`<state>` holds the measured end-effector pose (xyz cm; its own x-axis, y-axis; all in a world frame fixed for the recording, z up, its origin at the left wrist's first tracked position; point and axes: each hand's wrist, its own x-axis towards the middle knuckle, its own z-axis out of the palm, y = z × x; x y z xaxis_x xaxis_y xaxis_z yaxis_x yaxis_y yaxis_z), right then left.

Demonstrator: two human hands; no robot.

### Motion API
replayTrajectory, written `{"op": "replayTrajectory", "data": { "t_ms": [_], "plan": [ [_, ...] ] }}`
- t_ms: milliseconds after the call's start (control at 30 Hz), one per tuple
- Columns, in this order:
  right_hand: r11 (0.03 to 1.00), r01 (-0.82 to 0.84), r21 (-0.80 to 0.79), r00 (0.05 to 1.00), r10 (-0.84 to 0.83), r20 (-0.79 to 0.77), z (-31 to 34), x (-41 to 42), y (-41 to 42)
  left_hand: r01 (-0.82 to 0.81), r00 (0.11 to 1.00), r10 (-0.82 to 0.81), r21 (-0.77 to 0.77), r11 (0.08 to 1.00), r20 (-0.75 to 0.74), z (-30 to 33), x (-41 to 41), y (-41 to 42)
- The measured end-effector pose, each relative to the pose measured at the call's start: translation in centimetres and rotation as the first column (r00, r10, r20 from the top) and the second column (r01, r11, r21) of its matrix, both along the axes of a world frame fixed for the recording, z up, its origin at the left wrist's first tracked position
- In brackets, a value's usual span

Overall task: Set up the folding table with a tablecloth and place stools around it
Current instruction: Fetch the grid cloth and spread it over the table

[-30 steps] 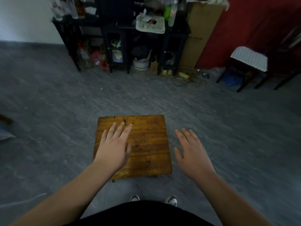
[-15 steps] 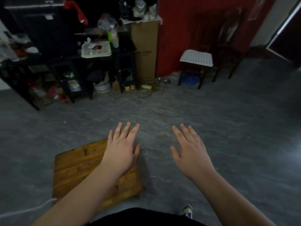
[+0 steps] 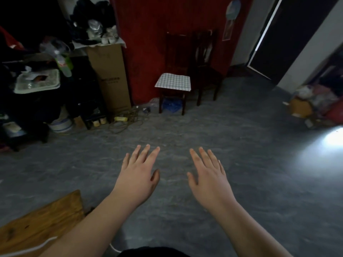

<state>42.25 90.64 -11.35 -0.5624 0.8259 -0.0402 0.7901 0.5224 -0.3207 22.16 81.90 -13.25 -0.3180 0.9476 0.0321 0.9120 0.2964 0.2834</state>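
The low wooden table (image 3: 42, 225) stands on the grey floor at the lower left, partly cut off by the frame edge and my left forearm. My left hand (image 3: 138, 177) and my right hand (image 3: 208, 177) are stretched out over bare floor with fingers straight and spread, holding nothing. Neither hand touches the table. A folded white checked cloth (image 3: 173, 82) lies on the seat of a dark wooden chair (image 3: 176, 52) against the red wall ahead. A second dark chair (image 3: 206, 60) stands to its right.
Cluttered black shelving (image 3: 37, 101) and a tall cardboard box (image 3: 111, 78) line the left wall, with cables and a yellow object (image 3: 120, 119) on the floor. A dark doorway (image 3: 289, 34) opens at the right. Bags and a box (image 3: 304, 106) are piled at the far right.
The view has swung to the right. The table has slid from under my hands to the lower left corner, and both empty hands now hover over bare floor facing the chairs.
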Motion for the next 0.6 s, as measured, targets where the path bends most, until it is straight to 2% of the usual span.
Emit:
{"op": "replayTrajectory", "data": {
  "t_ms": [100, 267, 600],
  "plan": [
    [1.0, 0.002, -0.021, 1.0, -0.002, -0.015, -0.2, -0.6, 4.3, -0.006, 0.997, 0.006, 0.006, 1.0, 0.077, -0.4, -1.0, 4.7],
    [0.999, -0.007, -0.038, 1.0, 0.007, -0.011, -1.2, -3.5, 13.4, -0.008, 0.993, 0.007, 0.01, 1.0, 0.116, -1.7, -3.5, 13.9],
    [0.999, 0.01, -0.033, 1.0, -0.01, 0.011, -0.1, -13.0, 36.9, 0.038, 0.996, -0.037, -0.006, 0.999, 0.085, -0.8, -13.8, 37.6]
  ]
}}
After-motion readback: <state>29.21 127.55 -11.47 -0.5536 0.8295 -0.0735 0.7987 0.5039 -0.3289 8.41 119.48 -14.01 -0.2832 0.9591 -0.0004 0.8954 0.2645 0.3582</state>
